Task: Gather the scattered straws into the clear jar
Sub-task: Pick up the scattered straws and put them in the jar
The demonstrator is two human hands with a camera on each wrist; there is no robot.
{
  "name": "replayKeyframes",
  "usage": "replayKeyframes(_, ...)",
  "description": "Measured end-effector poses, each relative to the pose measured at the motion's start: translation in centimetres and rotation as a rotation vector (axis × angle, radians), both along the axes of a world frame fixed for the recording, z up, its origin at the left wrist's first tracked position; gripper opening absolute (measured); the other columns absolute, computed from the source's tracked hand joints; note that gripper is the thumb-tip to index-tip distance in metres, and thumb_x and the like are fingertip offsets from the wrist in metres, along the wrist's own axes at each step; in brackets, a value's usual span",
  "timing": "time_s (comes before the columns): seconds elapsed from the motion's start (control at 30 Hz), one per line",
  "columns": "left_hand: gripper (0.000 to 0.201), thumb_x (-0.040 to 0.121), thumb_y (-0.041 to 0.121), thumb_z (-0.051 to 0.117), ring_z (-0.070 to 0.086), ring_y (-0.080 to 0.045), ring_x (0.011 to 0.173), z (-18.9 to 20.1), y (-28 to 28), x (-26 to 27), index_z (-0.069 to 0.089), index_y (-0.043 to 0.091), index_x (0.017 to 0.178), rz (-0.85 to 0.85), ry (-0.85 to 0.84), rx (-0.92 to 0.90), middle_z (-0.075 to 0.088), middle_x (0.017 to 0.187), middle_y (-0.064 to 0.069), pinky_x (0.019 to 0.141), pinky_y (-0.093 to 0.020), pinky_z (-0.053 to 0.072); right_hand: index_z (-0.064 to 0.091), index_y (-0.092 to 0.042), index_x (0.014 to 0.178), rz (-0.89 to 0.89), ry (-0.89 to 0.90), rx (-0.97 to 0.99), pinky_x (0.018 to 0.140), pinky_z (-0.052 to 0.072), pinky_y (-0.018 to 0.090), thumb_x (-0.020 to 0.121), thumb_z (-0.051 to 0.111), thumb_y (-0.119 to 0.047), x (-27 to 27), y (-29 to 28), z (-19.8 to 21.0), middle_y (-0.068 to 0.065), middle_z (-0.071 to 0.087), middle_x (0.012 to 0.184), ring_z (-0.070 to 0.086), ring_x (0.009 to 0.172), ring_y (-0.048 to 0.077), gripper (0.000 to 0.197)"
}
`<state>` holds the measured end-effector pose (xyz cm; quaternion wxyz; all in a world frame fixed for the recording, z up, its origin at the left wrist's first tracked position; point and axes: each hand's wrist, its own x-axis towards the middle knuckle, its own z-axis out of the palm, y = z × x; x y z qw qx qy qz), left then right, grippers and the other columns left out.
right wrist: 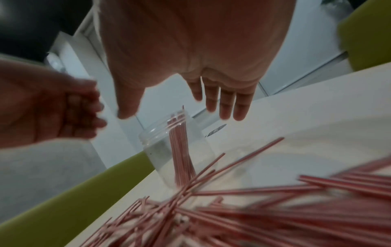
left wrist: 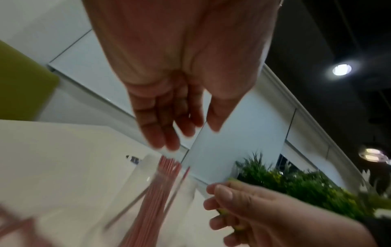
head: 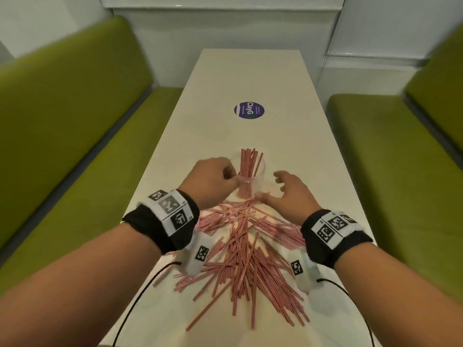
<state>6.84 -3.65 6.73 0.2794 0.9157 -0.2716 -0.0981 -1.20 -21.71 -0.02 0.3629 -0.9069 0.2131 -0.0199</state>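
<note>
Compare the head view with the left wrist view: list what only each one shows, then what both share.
Only the head view: the scattered straws heaped on the table, green benches, both wristbands.

Only the left wrist view: green plants, ceiling lights, the left hand's palm, fingers straight, holding nothing.

Both: the clear jar with upright straws, the purple sticker, the right hand beside the jar.

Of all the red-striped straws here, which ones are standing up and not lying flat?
The bundle of straws inside the clear jar stands upright, between the two hands. The scattered straws lie flat in a pile on the table nearer the person.
</note>
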Motion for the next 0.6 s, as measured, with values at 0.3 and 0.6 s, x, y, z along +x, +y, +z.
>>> replayKeyframes(0.3,0.044,0.078,0.059,0.064,0.06,-0.016,0.07,-7.6,1.4,-10.4,0.058,0.015,0.08,-0.075,0.146,0.513,0.06,0.074,0.002,0.057,-0.028,0.049,0.052,-0.024,0.114,0.304,0.379,-0.36,0.082,0.051,0.033,0.06,0.065,-0.076,-10.3,2.7,-1.7,-0.005,0.054,0.109,0.053,0.094,0.015,0.076)
replayKeyframes(0.6,0.014,0.09,0.02,0.054,0.054,-0.02,0.068,-9.0,0.2,-10.6,0.06,0.011,0.081,0.014,0.126,0.518,0.061,0.08,-0.007,0.05,-0.023,0.037,0.056,-0.017,0.11,0.292,0.337,-0.378,0.08,0.052,0.035,0.085,0.06,-0.045,-11.3,4.7,-3.5,0.003,0.059,0.108,0.058,0.093,0.021,0.038)
